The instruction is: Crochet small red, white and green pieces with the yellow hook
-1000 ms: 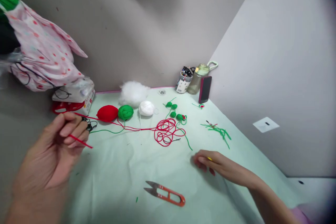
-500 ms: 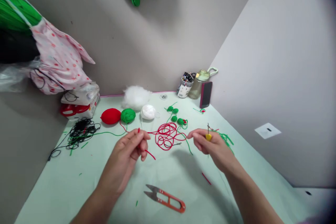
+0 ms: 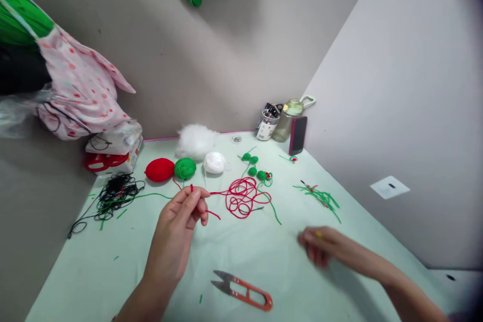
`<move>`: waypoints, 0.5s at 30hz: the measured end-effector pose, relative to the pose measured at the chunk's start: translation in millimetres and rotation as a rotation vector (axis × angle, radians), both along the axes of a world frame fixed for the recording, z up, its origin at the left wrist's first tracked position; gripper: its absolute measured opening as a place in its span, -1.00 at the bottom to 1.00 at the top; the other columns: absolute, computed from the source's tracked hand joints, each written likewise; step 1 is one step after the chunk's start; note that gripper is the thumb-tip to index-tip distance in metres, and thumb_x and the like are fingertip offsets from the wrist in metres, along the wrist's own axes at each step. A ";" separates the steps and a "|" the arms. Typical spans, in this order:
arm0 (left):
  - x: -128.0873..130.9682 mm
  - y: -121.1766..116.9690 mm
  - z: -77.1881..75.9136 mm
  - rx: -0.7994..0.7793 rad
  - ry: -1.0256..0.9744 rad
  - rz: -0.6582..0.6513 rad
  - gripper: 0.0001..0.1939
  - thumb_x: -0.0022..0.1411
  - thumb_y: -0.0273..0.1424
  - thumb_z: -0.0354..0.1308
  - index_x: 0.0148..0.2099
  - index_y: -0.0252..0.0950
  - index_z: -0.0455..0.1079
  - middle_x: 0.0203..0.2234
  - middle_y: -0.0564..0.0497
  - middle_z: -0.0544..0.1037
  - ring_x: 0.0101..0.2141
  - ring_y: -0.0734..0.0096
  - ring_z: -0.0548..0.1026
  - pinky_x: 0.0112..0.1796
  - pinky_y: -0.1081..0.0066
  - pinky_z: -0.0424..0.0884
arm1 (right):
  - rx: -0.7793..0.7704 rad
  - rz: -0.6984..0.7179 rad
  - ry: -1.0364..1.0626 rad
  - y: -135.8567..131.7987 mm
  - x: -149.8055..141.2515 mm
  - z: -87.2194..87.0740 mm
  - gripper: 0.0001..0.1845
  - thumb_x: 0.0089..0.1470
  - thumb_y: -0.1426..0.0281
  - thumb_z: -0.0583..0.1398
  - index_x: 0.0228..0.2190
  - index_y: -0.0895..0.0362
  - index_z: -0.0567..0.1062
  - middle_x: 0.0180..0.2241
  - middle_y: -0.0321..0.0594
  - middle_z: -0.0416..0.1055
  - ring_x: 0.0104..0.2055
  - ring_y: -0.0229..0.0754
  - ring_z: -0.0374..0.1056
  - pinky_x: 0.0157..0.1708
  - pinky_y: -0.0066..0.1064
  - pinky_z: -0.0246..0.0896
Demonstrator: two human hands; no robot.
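My left hand (image 3: 186,211) is closed, thumb and forefinger pinching red yarn (image 3: 214,215). A short bit sticks up above the thumb and a tail hangs below the fingers. From there the strand runs right into a loose pile of red yarn (image 3: 243,196) on the table. Low over the table on the right, my right hand (image 3: 319,246) is smeared by motion, its fingers curled. A yellow spot of the crochet hook (image 3: 319,234) shows in it; the rest of the hook is hidden. Orange thread snips (image 3: 247,292) lie between my forearms, blades pointing left.
Red (image 3: 160,169), green (image 3: 184,168) and white yarn balls (image 3: 215,162) sit before white stuffing (image 3: 196,141). Black yarn (image 3: 121,193) tangles at left. Small green balls (image 3: 252,160) and green yarn scraps (image 3: 324,197) lie right. A phone (image 3: 298,136) stands near a bottle (image 3: 285,123).
My right hand has swung down and right, away from the red yarn pile, with the crochet hook. A short red snippet there no longer shows. My left hand has barely shifted.
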State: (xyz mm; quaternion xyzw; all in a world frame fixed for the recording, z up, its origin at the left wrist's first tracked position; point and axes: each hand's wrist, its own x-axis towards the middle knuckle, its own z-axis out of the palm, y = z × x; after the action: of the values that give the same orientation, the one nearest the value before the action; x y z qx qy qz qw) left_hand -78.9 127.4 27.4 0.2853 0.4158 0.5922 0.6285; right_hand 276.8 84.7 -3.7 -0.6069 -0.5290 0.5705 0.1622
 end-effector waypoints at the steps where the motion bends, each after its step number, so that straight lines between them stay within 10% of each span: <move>1: 2.1 -0.1 -0.2 -0.006 0.002 -0.002 -0.72 0.16 -0.19 0.46 -0.33 -0.30 0.57 -0.53 0.10 0.44 -0.50 0.54 0.35 -0.46 0.57 0.34 | 0.175 -0.178 -0.064 4.9 9.6 2.7 -0.40 0.09 -0.18 0.29 -0.40 0.15 0.60 -0.45 -0.14 0.49 -0.44 -0.18 0.37 -0.44 -0.35 0.34; 4: 11.2 -3.2 1.6 -0.019 0.020 -0.022 -0.69 0.14 -0.17 0.47 -0.35 -0.31 0.57 -0.54 0.09 0.45 -0.51 0.53 0.35 -0.45 0.54 0.35 | 0.478 -0.566 0.005 18.6 0.0 20.2 -0.43 0.04 -0.14 0.34 -0.27 0.13 0.64 -0.41 -0.16 0.46 -0.52 -0.29 0.17 -0.61 -0.44 0.12; 10: 23.4 -13.6 -1.5 0.032 0.080 -0.015 -0.68 0.21 -0.10 0.39 -0.30 -0.29 0.61 -0.53 0.07 0.49 -0.48 0.45 0.42 -0.37 0.46 0.43 | -0.065 -0.110 0.620 16.2 -128.0 30.9 -0.50 0.03 -0.02 0.41 -0.39 0.20 0.62 -0.63 -0.41 0.28 -0.70 -0.50 -0.17 -0.68 -0.49 -0.37; 15: 24.1 -18.2 -12.8 0.134 0.272 -0.048 -0.68 0.36 -0.09 0.25 -0.24 -0.22 0.64 -0.49 0.05 0.52 -0.39 0.37 0.48 -0.21 0.40 0.46 | -0.084 -0.295 0.828 24.7 -186.3 17.4 -0.47 -0.03 -0.02 0.45 -0.54 0.19 0.50 -0.71 -0.55 0.08 -0.70 -0.53 -0.30 -0.67 -0.49 -0.44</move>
State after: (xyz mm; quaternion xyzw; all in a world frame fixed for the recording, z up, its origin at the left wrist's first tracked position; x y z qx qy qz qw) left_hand -54.7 109.1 14.7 0.4140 0.4499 0.5592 0.5600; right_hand 90.5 109.4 13.8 -0.4025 -0.3034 0.7572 0.4154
